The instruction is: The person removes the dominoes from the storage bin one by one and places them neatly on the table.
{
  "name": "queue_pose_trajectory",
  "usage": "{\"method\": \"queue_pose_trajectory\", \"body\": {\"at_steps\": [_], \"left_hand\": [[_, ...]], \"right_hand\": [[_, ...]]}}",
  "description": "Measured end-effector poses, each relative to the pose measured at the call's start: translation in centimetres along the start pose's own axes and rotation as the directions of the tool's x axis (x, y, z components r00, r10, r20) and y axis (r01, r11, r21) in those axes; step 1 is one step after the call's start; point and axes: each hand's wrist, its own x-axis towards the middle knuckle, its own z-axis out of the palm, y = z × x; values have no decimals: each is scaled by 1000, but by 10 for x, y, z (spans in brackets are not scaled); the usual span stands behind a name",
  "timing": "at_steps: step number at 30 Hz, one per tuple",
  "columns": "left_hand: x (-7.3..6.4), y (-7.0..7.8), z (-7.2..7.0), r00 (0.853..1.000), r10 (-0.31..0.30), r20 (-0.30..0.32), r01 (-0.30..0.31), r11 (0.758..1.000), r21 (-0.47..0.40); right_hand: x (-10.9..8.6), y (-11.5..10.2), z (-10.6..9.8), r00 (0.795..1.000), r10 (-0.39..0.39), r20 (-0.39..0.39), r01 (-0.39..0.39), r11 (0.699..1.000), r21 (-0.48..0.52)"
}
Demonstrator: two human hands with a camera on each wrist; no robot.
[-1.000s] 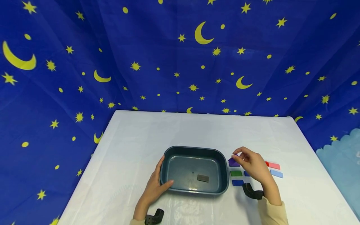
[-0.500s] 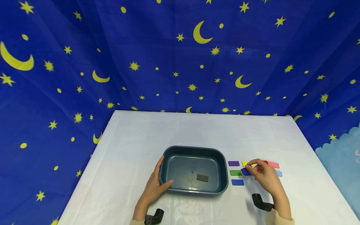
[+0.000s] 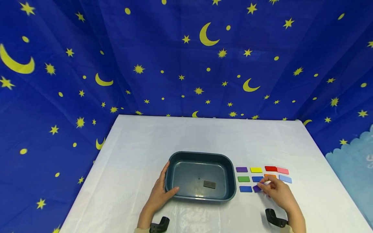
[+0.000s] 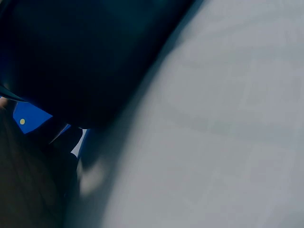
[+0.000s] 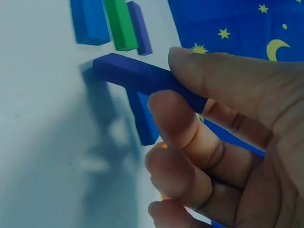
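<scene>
My right hand [image 3: 278, 193] pinches a purple block [image 5: 142, 78] between thumb and fingers, tilted just above the white tabletop. On the table near it lie a blue block [image 3: 245, 189], another blue block [image 3: 257, 179], a green block [image 3: 243, 179] and a second purple block [image 3: 241, 169]. My left hand [image 3: 160, 191] grips the left front corner of a dark teal tub [image 3: 204, 198], thumb over the rim and fingers along the outer wall. Inside the tub lies one dark grey block [image 3: 209, 184]. The left wrist view is dark and shows mostly tub wall and tablecloth.
Farther back and right lie a yellow block [image 3: 256, 170], a red block [image 3: 271, 168], a pink block [image 3: 282, 170] and a light blue block [image 3: 285, 179]. An orange block [image 3: 270, 176] is partly behind my right hand. A blue star-patterned curtain [image 3: 175, 58] stands behind the table.
My right hand has carried the purple block from beside the tub's right edge rightward and toward me, down to the front row beside the blue block. The left hand stays on the tub.
</scene>
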Motion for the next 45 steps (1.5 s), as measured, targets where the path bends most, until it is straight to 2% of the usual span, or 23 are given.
{"method": "queue_pose_trajectory", "body": {"at_steps": [7,16,27,39,45], "left_hand": [[0,1,0,1000,-6,-3,6,1000,5],[0,1,0,1000,-10,-4,10,1000,0],[1,0,0,1000,0,-5,0,1000,-10],[1,-1,0,1000,5,-3,-5,1000,-14],[1,-2,0,1000,1,-4,-1,1000,-10]], "right_hand": [[0,2,1,999,52,-6,-52,996,-70],[0,4,1,990,143,-14,-144,976,-167],[-1,3,2,986,164,-14,-163,969,-187],[-3,-2,-2,990,129,-56,-139,958,-250],[-5,-19,-9,991,13,-135,-53,953,-298]]}}
